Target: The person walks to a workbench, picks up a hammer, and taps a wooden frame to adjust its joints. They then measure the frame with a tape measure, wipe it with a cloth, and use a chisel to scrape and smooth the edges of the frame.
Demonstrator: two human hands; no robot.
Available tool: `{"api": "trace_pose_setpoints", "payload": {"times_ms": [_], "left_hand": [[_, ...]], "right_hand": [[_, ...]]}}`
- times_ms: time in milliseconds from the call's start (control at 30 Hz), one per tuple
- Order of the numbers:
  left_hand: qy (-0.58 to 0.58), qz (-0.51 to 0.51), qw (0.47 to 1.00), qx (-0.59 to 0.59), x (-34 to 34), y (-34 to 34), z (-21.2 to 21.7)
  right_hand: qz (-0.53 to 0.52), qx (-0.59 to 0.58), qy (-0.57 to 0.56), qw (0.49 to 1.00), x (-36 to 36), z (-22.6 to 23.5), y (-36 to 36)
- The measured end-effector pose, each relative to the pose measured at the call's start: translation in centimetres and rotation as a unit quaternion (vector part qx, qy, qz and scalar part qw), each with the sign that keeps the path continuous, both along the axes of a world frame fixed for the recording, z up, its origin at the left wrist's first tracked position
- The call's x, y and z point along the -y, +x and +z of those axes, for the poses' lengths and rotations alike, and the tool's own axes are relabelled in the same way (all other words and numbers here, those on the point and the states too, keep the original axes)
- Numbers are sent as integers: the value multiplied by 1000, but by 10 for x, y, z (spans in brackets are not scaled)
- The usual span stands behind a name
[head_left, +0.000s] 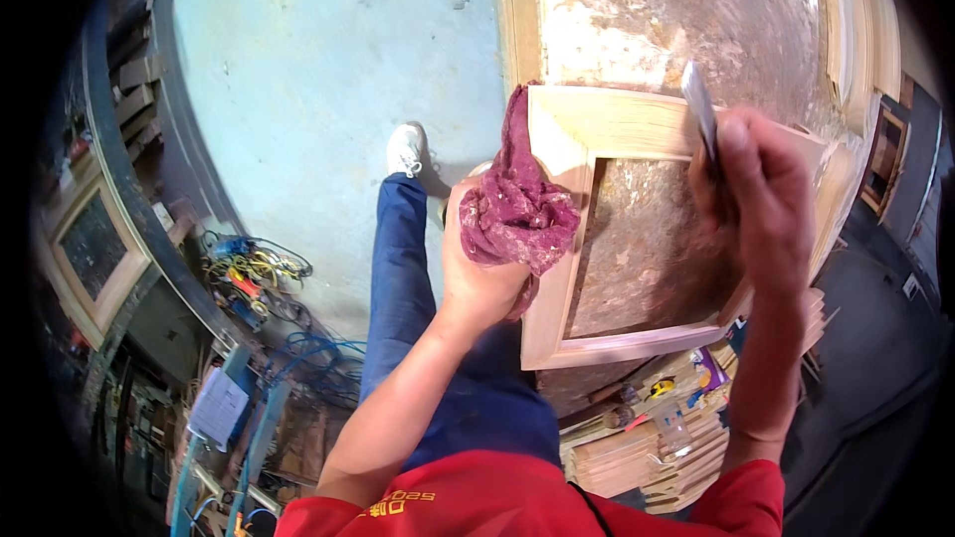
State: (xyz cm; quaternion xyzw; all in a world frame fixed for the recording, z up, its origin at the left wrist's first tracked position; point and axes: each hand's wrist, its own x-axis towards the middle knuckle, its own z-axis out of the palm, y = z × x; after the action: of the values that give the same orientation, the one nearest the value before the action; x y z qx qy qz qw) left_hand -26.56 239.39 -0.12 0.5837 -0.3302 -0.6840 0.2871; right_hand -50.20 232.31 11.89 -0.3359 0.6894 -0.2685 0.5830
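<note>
The frame lies on the surface, which stretches out behind it. At the frame's left edge is the rag in the left grip; over its right part, the blade in the right grip. Before the frame, toward the body, are a tape measure and stacked strips. Well left of it lie cables; farther left, another frame.

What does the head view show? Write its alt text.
A person's left hand grips a crumpled maroon cloth by a pale wooden frame on a worn workbench; the right hand holds a flat-bladed tool over the frame.
</note>
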Motion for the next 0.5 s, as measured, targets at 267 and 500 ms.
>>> {"api": "trace_pose_setpoints", "payload": {"times_ms": [267,500], "left_hand": [[-344,-84,907,227,69,-28,15],[-134,81,987,26,107,-29,4]], "right_hand": [[-243,-5,56,968,-120,-40,54],[-280,32,54,958,-119,-46,84]]}}
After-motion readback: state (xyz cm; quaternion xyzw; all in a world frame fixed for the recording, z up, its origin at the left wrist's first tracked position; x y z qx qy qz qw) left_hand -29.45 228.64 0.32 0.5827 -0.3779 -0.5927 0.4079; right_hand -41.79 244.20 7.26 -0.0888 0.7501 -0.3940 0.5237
